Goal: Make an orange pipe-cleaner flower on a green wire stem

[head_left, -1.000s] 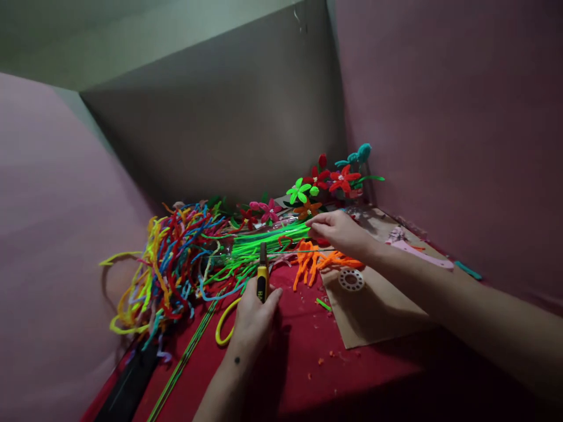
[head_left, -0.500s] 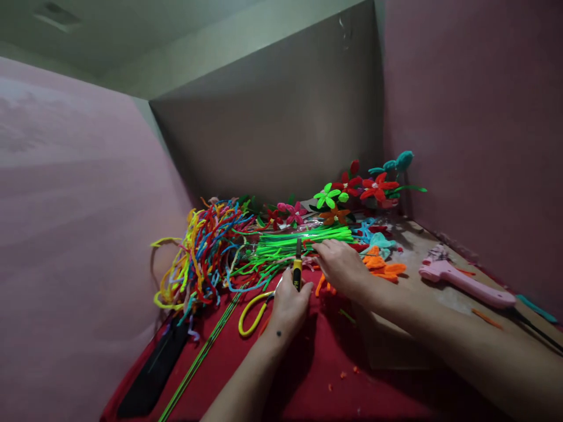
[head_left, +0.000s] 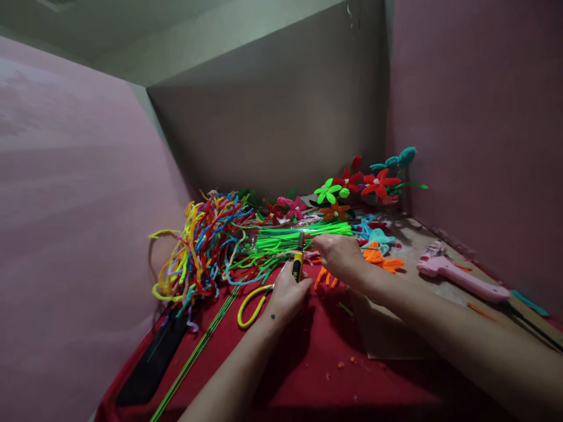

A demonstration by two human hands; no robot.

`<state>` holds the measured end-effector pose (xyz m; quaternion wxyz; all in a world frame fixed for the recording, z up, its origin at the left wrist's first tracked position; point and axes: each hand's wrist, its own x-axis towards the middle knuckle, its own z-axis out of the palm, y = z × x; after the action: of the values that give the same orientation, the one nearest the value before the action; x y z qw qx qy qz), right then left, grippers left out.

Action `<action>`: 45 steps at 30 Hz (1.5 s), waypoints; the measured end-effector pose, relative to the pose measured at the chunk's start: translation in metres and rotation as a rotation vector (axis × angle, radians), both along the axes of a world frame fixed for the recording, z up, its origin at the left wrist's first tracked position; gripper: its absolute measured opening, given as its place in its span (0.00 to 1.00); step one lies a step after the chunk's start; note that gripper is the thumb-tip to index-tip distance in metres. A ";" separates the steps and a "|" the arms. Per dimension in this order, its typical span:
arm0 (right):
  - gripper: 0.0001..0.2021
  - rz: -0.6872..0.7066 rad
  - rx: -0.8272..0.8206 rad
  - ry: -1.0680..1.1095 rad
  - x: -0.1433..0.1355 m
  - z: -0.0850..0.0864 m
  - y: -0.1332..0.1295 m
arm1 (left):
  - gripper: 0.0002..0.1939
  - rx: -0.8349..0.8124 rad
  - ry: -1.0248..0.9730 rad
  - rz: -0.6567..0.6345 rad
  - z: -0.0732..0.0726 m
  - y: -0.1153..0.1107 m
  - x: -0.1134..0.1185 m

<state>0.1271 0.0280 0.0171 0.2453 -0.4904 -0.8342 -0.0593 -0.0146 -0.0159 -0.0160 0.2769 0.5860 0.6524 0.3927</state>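
Note:
My left hand [head_left: 290, 288] is closed round a yellow and black tool [head_left: 298, 265], its dark tip pointing up and away. Just right of that tip, my right hand [head_left: 336, 252] has its fingers pressed together; whatever they hold is too small to make out. Beyond both hands lies a bundle of green pipe cleaners [head_left: 303, 232]. Scissors or pliers with yellow handles [head_left: 251, 308] rest on the red cloth beside my left wrist. Orange pipe-cleaner pieces [head_left: 324, 278] lie under my right hand.
A tangled heap of coloured pipe cleaners [head_left: 204, 246] is at the left, above a black flat object [head_left: 153, 360] and thin green stems [head_left: 197, 351]. Fuzzy flowers [head_left: 328, 191] stand at the back. A pink glue gun [head_left: 464, 278] lies at the right on a board.
The view has shifted slightly. My right hand's fingers are drawn in more tightly, near the tool's tip. My left hand still holds the tool.

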 end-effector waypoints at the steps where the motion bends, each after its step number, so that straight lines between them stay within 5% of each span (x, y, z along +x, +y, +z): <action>1: 0.09 -0.004 -0.004 -0.010 0.000 0.001 0.000 | 0.10 0.000 -0.004 0.001 0.000 0.000 -0.001; 22: 0.19 0.118 0.006 -0.118 0.001 0.008 0.009 | 0.09 -0.002 0.030 0.014 0.006 -0.001 -0.002; 45: 0.15 0.103 -0.088 -0.139 0.004 0.026 -0.003 | 0.10 -0.007 0.038 0.027 0.002 -0.005 -0.002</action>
<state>0.1310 0.0254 0.0433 0.1678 -0.4517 -0.8752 -0.0437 -0.0170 -0.0210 -0.0135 0.2611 0.5835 0.6668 0.3831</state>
